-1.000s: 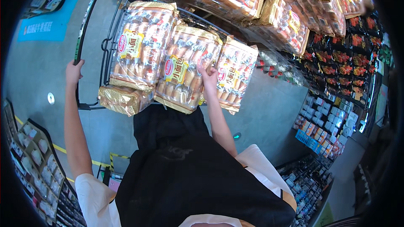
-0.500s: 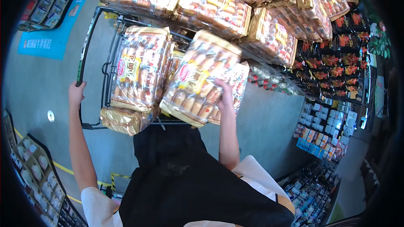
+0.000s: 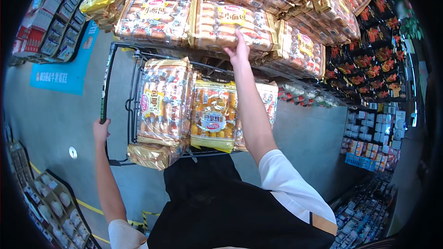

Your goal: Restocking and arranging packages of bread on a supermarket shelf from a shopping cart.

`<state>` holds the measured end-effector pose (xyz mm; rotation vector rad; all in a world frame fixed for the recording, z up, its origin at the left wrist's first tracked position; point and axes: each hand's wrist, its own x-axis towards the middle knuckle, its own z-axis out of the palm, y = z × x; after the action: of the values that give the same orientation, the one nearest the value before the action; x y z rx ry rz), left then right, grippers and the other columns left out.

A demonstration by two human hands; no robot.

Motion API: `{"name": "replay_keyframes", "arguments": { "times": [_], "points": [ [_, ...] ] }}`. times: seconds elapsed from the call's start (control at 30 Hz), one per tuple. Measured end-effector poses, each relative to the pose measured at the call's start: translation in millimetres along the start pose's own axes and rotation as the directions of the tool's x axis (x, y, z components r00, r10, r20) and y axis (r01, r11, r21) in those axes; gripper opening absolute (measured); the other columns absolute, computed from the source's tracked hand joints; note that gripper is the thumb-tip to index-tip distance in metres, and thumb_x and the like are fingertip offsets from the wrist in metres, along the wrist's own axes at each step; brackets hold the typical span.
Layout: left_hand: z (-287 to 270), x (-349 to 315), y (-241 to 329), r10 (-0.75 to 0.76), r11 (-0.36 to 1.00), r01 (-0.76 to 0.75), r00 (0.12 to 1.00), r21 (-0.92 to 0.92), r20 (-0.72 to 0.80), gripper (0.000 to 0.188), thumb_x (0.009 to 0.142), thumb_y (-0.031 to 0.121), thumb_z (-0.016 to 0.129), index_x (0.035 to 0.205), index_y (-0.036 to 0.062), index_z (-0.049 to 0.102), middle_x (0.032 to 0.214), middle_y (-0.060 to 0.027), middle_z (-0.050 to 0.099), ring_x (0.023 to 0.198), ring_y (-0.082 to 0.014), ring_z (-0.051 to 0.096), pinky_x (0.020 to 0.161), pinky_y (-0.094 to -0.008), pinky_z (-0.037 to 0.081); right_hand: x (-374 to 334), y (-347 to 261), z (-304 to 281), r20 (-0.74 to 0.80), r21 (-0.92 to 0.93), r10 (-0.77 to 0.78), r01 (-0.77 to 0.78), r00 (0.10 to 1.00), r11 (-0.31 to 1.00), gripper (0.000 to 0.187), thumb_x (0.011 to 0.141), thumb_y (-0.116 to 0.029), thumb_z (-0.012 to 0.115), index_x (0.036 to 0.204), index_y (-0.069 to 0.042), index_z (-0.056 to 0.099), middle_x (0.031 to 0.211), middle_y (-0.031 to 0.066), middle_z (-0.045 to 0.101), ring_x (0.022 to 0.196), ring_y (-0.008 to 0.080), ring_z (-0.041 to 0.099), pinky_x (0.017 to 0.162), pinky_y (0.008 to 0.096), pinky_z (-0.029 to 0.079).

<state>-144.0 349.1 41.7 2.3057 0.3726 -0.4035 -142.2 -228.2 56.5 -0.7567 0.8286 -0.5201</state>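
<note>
My left hand (image 3: 101,130) is closed round the black push bar (image 3: 107,87) of a wire cart. Up at the display stack, my right hand (image 3: 239,50) has its thumb and a finger spread against the near side of a clear-and-gold bag of small bread rolls (image 3: 221,30). In the cart, a similar bread bag (image 3: 164,101) lies on the left, over a gold-ended bag (image 3: 150,156). Beside it is a yellow bread bag (image 3: 213,115). Another bag (image 3: 267,103) at the cart's right is partly hidden by my right forearm.
Bread bags (image 3: 154,20) are piled high along the far side, close beyond the cart. Black-and-red packages (image 3: 369,64) stand to the right. A shelf unit (image 3: 60,32) is at upper left and another (image 3: 57,203) at lower left. A blue basket (image 3: 360,162) is at right.
My right hand has gone from a bread bag over the cart up to the stack. That bag no longer covers the yellow one. My left hand keeps the push bar; the view has shifted.
</note>
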Motion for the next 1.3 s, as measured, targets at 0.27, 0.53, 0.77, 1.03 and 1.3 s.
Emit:
{"name": "replay_keyframes", "arguments": {
  "times": [0.27, 0.53, 0.77, 1.03, 1.3],
  "points": [
    [-3, -2, -4, -0.013, 0.999, 0.013, 1.0, -0.038, -0.002, 0.022, 0.079, 0.023, 0.065, 0.08, 0.0018, 0.059, 0.057, -0.0003, 0.046, 0.042, -0.0122, 0.046, 0.039, -0.027, 0.041, -30, 16, -15, 0.279, -0.276, 0.315, -0.238, 0.907, 0.931, 0.09, 0.083, -0.069, 0.049, 0.133, 0.003, 0.031, 0.112, 0.0259, 0.054, 0.098, 0.0321, 0.062, 0.081, 0.0429, 0.055],
    [-4, 2, 0, -0.012, 1.0, 0.012, 1.0, -0.004, -0.001, 0.021, 0.08, 0.021, 0.065, 0.082, 0.0019, 0.059, 0.057, -0.0005, 0.046, 0.042, -0.012, 0.045, 0.038, -0.027, 0.041, -35, 21, 13, 0.336, 0.241, 0.304, -0.394, 0.891, 0.887, 0.062, 0.088, -0.038, 0.058, 0.123, 0.007, 0.035, 0.107, 0.0266, 0.054, 0.1, 0.0345, 0.059, 0.09, 0.0433, 0.051],
    [-4, 6, 2, -0.003, 1.0, 0.003, 1.0, 0.021, -0.004, 0.021, 0.08, 0.021, 0.066, 0.082, 0.0009, 0.059, 0.057, -0.0009, 0.047, 0.043, -0.0119, 0.046, 0.037, -0.0278, 0.041, -14, 25, 21, 0.236, 0.396, 0.208, -0.289, 0.949, 0.871, 0.06, 0.088, -0.036, 0.057, 0.119, 0.012, 0.039, 0.106, 0.0273, 0.05, 0.099, 0.0344, 0.057, 0.088, 0.0417, 0.053],
    [-6, 4, 3, -0.002, 1.0, 0.003, 1.0, 0.025, -0.027, 0.024, 0.078, 0.023, 0.065, 0.083, -0.0004, 0.059, 0.059, -0.0016, 0.047, 0.047, -0.0134, 0.05, 0.038, -0.0289, 0.045, -2, 36, 8, 0.205, 0.453, 0.156, -0.235, 0.966, 0.86, 0.062, 0.086, -0.037, 0.061, 0.12, 0.009, 0.039, 0.108, 0.025, 0.048, 0.1, 0.034, 0.056, 0.091, 0.042, 0.052],
    [-6, 10, -4, -0.029, 0.999, 0.029, 0.999, 0.032, 0.015, 0.031, 0.078, 0.025, 0.065, 0.091, -0.0028, 0.061, 0.063, -0.0057, 0.053, 0.049, -0.0161, 0.054, 0.04, -0.0304, 0.046, 14, 37, 5, 0.201, 0.377, 0.039, -0.114, 0.979, 0.919, 0.061, 0.091, -0.044, 0.055, 0.116, 0.009, 0.04, 0.105, 0.0258, 0.051, 0.1, 0.035, 0.057, 0.093, 0.0447, 0.051]
  ]
}}
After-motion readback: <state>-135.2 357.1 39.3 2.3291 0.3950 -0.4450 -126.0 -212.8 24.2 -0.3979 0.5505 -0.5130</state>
